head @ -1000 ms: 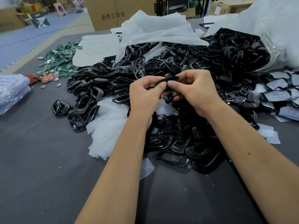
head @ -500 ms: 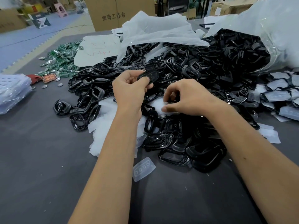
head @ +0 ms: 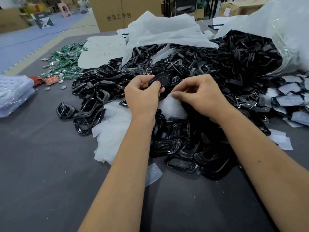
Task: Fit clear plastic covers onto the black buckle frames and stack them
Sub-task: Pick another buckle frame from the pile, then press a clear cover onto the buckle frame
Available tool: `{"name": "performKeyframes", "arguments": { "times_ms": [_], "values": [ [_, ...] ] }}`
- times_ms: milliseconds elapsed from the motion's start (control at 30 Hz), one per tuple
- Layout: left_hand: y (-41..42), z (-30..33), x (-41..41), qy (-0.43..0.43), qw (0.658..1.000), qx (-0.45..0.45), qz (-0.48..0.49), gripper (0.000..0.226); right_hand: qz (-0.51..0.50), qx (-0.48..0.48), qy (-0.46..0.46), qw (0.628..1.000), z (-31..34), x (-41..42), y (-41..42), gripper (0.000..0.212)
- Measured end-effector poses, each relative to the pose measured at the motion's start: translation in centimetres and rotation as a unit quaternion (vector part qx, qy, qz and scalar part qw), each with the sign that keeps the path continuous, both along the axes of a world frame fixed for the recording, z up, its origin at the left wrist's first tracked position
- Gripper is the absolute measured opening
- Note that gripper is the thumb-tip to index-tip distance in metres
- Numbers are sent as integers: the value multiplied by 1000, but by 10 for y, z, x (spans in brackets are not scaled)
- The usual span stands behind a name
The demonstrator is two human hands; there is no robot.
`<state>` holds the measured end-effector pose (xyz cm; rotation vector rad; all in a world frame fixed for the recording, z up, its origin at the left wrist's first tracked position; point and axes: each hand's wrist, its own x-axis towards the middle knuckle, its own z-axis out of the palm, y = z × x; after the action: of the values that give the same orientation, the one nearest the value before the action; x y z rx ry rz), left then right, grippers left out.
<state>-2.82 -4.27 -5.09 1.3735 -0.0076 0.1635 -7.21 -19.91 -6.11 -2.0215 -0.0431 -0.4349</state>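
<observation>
The left hand (head: 142,96) pinches a black buckle frame (head: 158,80) above the heap of frames (head: 209,77), its long axis slanting from lower left up to the right. Close beside it, the right hand (head: 199,96) pinches its thumb and fingers together over white covers (head: 172,106); whether it holds one is unclear. A single clear cover (head: 153,174) lies on the grey table (head: 41,164).

heap of black plastic buckle frames (head: 192,77) mid grey table (head: 41,173), green circuit-board pile (head: 65,62) far left, single clear plastic cover (head: 153,174) in front, brown cardboard box (head: 117,12) behind
</observation>
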Motion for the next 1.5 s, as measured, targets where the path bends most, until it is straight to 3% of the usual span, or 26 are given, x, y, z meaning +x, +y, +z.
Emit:
{"name": "performKeyframes", "arguments": {
  "times_ms": [133, 400, 900, 1033, 1133, 1233, 1333, 1500],
  "values": [
    [0, -4, 1, 8, 1000, 6, 12, 20, -31, 168, -7, 985, 1, -1, -8, 5],
    [1, -4, 2, 11, 1000, -5, 27, 15, -31, 155, -33, 987, 3, -3, -10, 6],
    [-3, -4, -4, -11, 997, 14, -71, 18, 39, 367, -19, 929, 13, -9, -5, 35],
    [-4, -5, -5, -21, 995, 15, -95, 20, 60, 436, -24, 898, 14, -8, -7, 46],
    [-4, -6, -5, -23, 995, 15, -94, 23, 99, 473, -26, 875, 14, -7, -10, 32],
    [-4, -6, -4, -25, 995, 14, -97, 27, 94, 461, -22, 882, 13, -7, -9, 8],
    [-4, -6, -4, -28, 995, 20, -98, 27, 68, 397, -41, 915, 10, -8, -4, 25],
    [-5, -8, -3, -33, 994, 42, -92, 28, 27, 314, -54, 948, 9, -8, 4, 11]
  ]
}}
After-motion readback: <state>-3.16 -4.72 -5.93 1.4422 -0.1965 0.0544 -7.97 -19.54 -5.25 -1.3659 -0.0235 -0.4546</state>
